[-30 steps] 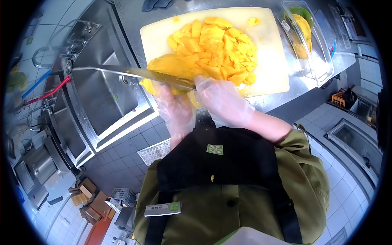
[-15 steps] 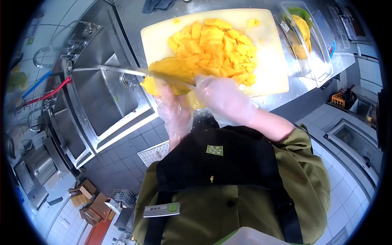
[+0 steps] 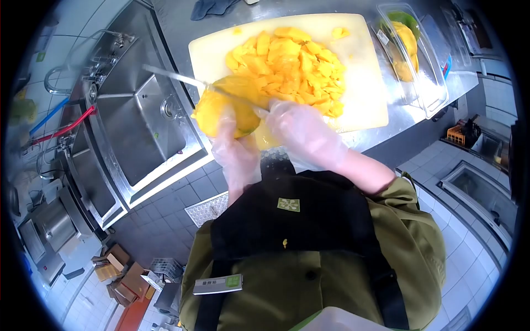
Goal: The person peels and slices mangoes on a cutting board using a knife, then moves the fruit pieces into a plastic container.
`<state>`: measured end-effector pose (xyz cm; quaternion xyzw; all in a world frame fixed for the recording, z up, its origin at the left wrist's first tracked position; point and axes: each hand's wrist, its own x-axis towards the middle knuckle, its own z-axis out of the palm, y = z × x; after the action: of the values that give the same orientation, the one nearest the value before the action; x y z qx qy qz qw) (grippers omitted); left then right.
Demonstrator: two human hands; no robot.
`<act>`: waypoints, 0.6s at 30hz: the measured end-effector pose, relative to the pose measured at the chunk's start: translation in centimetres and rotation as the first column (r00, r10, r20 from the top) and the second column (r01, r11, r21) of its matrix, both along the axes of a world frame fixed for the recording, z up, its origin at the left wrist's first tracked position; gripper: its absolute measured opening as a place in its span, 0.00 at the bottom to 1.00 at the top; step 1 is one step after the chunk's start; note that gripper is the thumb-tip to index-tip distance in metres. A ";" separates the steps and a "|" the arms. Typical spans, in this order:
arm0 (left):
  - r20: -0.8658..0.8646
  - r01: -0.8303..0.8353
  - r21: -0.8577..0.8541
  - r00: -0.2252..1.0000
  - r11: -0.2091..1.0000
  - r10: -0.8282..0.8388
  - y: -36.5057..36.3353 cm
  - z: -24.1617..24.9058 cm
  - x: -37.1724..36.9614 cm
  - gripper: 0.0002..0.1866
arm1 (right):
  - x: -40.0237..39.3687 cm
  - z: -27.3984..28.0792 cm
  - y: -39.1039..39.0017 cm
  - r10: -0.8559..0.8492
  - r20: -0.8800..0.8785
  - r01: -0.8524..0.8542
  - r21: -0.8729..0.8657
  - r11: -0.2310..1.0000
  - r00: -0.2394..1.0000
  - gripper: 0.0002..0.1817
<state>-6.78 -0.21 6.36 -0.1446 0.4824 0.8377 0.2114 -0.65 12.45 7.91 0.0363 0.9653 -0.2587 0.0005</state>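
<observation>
My left hand [image 3: 234,151], in a clear plastic glove, holds a large peeled yellow mango [image 3: 212,118] over the lower left corner of the cutting board [image 3: 367,83]. In my gloved right hand [image 3: 301,129] is the handle end of a long knife [image 3: 176,76]. Its blurred blade lies across the top of the mango and points left toward the sink. Beyond both hands, a heap of cut mango pieces [image 3: 292,60] rests on the pale board. Whether the blade is in the flesh I cannot tell.
To the left is a steel double sink [image 3: 130,127] with taps. A clear container [image 3: 433,91] with mango and something green stands right of the board. A dark cloth [image 3: 212,7] lies at the back. The metal counter edge runs close to my apron.
The knife blade has tilted, its tip now further right and higher over the sink. The mango in my left hand has turned and shows more of its rounded side.
</observation>
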 end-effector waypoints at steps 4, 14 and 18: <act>-0.556 -0.088 -0.664 0.722 0.743 -0.412 -2.4 -3.8 -1.2 0.14 | 0.2 0.3 -0.6 -0.004 -0.019 0.005 0.015 1.000 1.000 0.03; 0.172 0.080 -0.052 0.983 0.995 -0.070 -3.8 -5.8 -1.8 0.23 | -0.1 -5.9 -1.5 0.077 0.047 -0.065 -0.220 0.973 0.996 0.09; 0.120 0.136 -0.383 0.988 0.914 -0.097 -4.7 -6.9 -1.4 0.24 | -0.4 -5.9 -1.7 0.057 0.115 -0.015 -0.336 0.942 0.992 0.15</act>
<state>-8.13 -4.90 -0.53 -0.1959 0.6362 0.7026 0.2514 -1.10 10.78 1.96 0.0339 0.9060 -0.4159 0.0712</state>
